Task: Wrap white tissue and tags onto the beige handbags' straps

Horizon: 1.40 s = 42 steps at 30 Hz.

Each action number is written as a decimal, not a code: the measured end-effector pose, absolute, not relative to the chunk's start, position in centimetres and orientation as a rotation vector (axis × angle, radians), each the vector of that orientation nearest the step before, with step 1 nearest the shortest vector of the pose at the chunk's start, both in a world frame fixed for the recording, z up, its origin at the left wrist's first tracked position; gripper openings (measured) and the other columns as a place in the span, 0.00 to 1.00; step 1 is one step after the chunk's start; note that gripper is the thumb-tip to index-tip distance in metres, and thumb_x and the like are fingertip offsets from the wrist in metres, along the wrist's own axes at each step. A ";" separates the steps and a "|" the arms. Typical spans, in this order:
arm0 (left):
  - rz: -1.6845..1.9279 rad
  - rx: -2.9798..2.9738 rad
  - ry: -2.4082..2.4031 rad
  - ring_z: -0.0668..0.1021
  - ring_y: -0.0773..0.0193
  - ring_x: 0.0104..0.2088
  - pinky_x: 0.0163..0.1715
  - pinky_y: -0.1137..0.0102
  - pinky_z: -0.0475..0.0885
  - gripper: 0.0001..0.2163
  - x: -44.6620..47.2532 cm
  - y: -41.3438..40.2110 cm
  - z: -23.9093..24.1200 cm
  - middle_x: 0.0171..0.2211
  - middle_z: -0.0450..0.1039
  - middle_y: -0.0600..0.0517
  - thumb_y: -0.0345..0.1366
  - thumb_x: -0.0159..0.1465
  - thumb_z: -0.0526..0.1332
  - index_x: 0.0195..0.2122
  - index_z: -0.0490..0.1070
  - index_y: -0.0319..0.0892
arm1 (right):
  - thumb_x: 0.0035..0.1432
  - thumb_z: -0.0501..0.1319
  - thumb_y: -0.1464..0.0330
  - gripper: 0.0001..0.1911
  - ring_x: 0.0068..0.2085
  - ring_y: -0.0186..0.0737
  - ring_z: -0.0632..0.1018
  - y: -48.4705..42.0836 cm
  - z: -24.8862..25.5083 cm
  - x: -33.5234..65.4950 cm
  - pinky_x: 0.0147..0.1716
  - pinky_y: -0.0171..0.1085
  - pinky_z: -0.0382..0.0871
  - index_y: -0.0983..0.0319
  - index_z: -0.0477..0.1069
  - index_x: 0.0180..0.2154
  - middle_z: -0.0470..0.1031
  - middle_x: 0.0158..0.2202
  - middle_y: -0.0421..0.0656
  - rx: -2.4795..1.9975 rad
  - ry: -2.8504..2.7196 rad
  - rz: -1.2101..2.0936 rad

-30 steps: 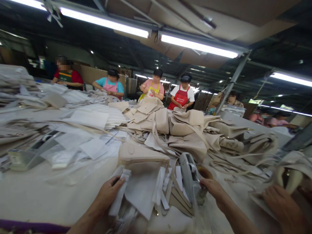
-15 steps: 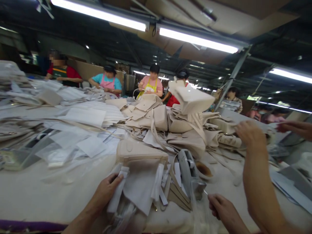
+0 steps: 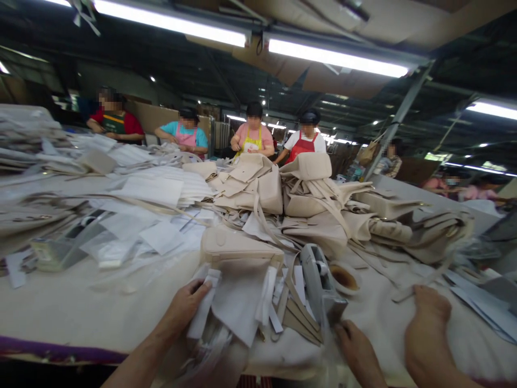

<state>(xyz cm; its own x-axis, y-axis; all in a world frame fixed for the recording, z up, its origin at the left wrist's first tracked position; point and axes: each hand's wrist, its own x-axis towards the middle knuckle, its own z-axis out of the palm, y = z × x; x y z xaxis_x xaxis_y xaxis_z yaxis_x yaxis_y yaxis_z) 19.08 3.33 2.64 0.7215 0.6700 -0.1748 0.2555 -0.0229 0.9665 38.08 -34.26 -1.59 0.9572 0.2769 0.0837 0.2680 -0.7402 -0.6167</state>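
My left hand (image 3: 189,303) is closed, thumb and fingers pinching a white strip (image 3: 205,307) at the left edge of a beige bag (image 3: 238,247). White lining sheets (image 3: 238,304) and clear plastic hang over the bag's near side. At the front end of a grey tape dispenser (image 3: 317,283), my right hand (image 3: 359,347) has its fingers pressed together; motion blur and clear film hide what they hold. Beige straps (image 3: 301,320) and white strips lie between the bag and the dispenser.
A co-worker's hand (image 3: 430,318) reaches in from the right beside a thin beige strap. A brown tape roll (image 3: 345,277) lies behind the dispenser. Beige bags (image 3: 258,188) are heaped at the back, white sheets (image 3: 153,188) left. Several people work beyond.
The co-worker's hand has come down toward the table. A pale bag that was in the air over the heap now rests on it. My right hand has shifted slightly left, closer to the dispenser.
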 end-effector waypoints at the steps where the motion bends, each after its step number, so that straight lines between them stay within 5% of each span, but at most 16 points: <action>1: 0.388 1.599 0.762 0.78 0.57 0.35 0.34 0.71 0.72 0.21 19.1 3.3 2.6 0.34 0.78 0.49 0.50 0.53 0.59 0.39 0.73 0.38 | 0.53 0.49 0.55 0.15 0.28 0.44 0.74 -34.4 -1.5 37.6 0.30 0.38 0.66 0.57 0.65 0.26 0.73 0.23 0.42 -2.441 -0.383 0.003; 8: 0.419 1.585 0.716 0.77 0.57 0.33 0.33 0.69 0.70 0.22 19.2 3.6 2.0 0.32 0.78 0.49 0.50 0.52 0.59 0.38 0.74 0.36 | 0.56 0.49 0.52 0.16 0.24 0.38 0.73 -32.9 2.5 33.5 0.26 0.32 0.67 0.56 0.66 0.30 0.72 0.22 0.38 -2.307 -0.602 -0.237; 23: 0.491 1.532 0.636 0.74 0.58 0.34 0.31 0.69 0.67 0.17 19.1 3.4 0.2 0.33 0.76 0.48 0.45 0.56 0.57 0.37 0.73 0.36 | 0.62 0.48 0.61 0.13 0.26 0.35 0.70 -12.0 5.4 30.5 0.27 0.32 0.62 0.59 0.62 0.27 0.68 0.23 0.37 -1.966 -1.486 0.247; 42: 0.569 1.592 0.603 0.75 0.57 0.38 0.37 0.68 0.67 0.15 19.0 3.4 -0.2 0.35 0.76 0.49 0.43 0.58 0.56 0.39 0.73 0.37 | 0.60 0.50 0.62 0.12 0.29 0.37 0.72 -6.8 4.7 31.5 0.29 0.33 0.58 0.59 0.63 0.27 0.71 0.25 0.38 -2.107 -1.571 0.356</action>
